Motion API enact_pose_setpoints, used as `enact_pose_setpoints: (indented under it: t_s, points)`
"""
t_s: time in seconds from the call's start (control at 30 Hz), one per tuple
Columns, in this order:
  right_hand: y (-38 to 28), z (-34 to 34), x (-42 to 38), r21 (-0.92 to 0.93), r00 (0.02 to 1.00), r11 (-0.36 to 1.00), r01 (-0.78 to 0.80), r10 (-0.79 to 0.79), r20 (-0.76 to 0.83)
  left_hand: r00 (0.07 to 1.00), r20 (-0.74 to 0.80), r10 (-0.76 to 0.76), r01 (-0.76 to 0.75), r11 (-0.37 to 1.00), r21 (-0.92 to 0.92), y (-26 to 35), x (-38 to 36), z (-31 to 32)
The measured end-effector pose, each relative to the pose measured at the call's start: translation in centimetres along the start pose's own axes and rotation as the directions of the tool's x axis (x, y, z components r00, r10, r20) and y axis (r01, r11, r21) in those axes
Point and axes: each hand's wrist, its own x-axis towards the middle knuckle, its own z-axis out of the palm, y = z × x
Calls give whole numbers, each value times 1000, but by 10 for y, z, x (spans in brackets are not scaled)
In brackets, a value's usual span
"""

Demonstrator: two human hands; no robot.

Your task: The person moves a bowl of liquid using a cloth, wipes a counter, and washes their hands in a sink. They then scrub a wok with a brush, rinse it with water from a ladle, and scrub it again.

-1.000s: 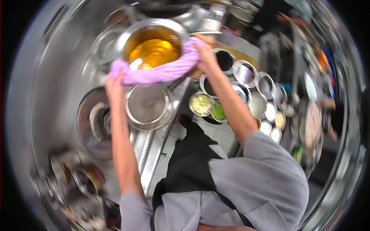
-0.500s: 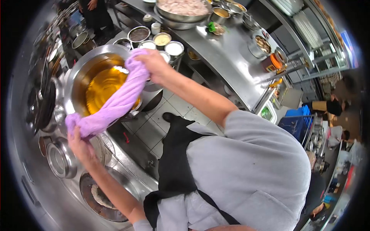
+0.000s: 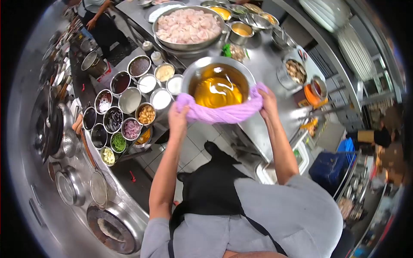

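A twisted purple towel [image 3: 221,114] stretches between my hands along the near side of a large metal pot [image 3: 188,79]. My left hand [image 3: 177,120] is closed around the towel's left end, and my right hand [image 3: 269,104] is closed around its right end. Through the towel I hold the pot by its near rim. Inside the pot lies clear golden liquid [image 3: 213,96] that looks like oil. The pot is close to the edge of the steel counter [image 3: 275,124], overlapping it in this view.
A wide pan of raw pale meat pieces [image 3: 189,28] sits beyond the pot. At left, a cluster of metal containers holds sauces, white powders, sliced onions [image 3: 131,129] and greens [image 3: 118,142]. A strainer [image 3: 99,189] lies on the stove area. Another person [image 3: 101,21] stands at the far left.
The pot, gripped through the towel, has swung from the stove side on the left across to the counter on the right. The containers it hid now show.
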Motion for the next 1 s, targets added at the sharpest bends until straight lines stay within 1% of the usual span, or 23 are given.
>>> enact_pose_setpoints:
  t_s: [0.03, 0.13, 0.17, 0.2, 0.3, 0.37, 0.4, 0.43, 0.47, 0.5, 0.53, 0.57, 0.6, 0.63, 0.67, 0.7, 0.73, 0.77, 0.83, 0.87, 0.9, 0.97, 1.0]
  points:
    - [3, -23, 16, 12, 1000, 1000, -5, 5, -3, 1000, 7, 8, -9, 997, 73, -19, 12, 10]
    - [0, -64, 46, 7, 1000, 1000, -18, 18, 9, 999, 29, -35, 33, 997, 70, -52, 36, 43]
    - [-2, -72, 52, 4, 999, 1000, -31, 31, -41, 998, 41, -42, 38, 995, 96, -62, 44, 50]
    - [-3, -78, 58, 3, 995, 999, -41, 42, -91, 999, 20, -28, 26, 995, 101, -68, 53, 57]
    - [-4, -94, 76, 28, 993, 997, -75, 77, -93, 998, 50, 23, -33, 980, 198, -75, 71, 75]
    - [1, -108, 89, 37, 993, 996, -81, 83, -81, 996, 92, -17, -11, 958, 288, -72, 79, 81]
    - [3, -114, 94, 44, 992, 996, -78, 82, -92, 997, 79, -18, -2, 969, 246, -75, 82, 84]
    - [-1, -116, 97, 6, 992, 996, -88, 88, -93, 997, 77, -5, -21, 942, 334, -87, 91, 78]
    - [-6, -119, 99, -37, 991, 994, -102, 99, -87, 998, 60, -35, 13, 944, 330, -89, 96, 79]
    - [-5, -136, 110, -81, 986, 987, -142, 135, -93, 998, 62, -8, -21, 891, 454, -84, 98, 81]
    - [-21, -118, 102, -166, 974, 978, -128, 93, -205, 998, 24, 53, -57, 806, 589, -99, 104, 77]
    - [-25, -122, 107, -263, 986, 962, -66, 22, -165, 999, -24, 33, -8, 725, 689, -84, 97, 83]
    - [-31, -135, 122, -345, 994, 935, -77, 46, -99, 994, -103, -24, 90, 707, 702, -66, 84, 92]
    - [-48, -121, 118, -471, 990, 877, -101, 40, -136, 985, -163, -51, 150, 718, 679, -45, 64, 101]
    - [-57, -111, 114, -492, 994, 867, -75, 23, -110, 987, -151, 59, 56, 752, 657, -65, 58, 94]
    - [-76, -70, 82, -566, 994, 823, 41, -88, -57, 960, -281, -1, 162, 819, 551, -67, 45, 97]
    - [-86, -46, 64, -535, 994, 839, 99, -62, 86, 936, -351, 9, 177, 851, 495, -54, 23, 99]
    - [-92, -21, 47, -492, 974, 857, 149, -41, 223, 918, -393, -48, 248, 843, 477, -45, 8, 94]
    - [-99, 33, 3, -476, 890, 867, 146, 95, 447, 926, -376, 40, 154, 869, 471, -20, -42, 74]
    - [-92, 52, -7, -431, 823, 899, 79, 184, 537, 906, -405, 123, 77, 893, 443, -12, -67, 59]
    - [-83, 75, -30, -443, 784, 893, 83, 216, 582, 882, -425, 204, -6, 907, 422, -4, -98, 45]
    - [-62, 115, -73, -416, 743, 904, 100, 211, 635, 805, -533, 261, -52, 926, 375, 16, -164, 13]
    - [-48, 132, -88, -448, 665, 882, 145, 248, 705, 769, -601, 217, -30, 952, 305, 24, -198, -9]
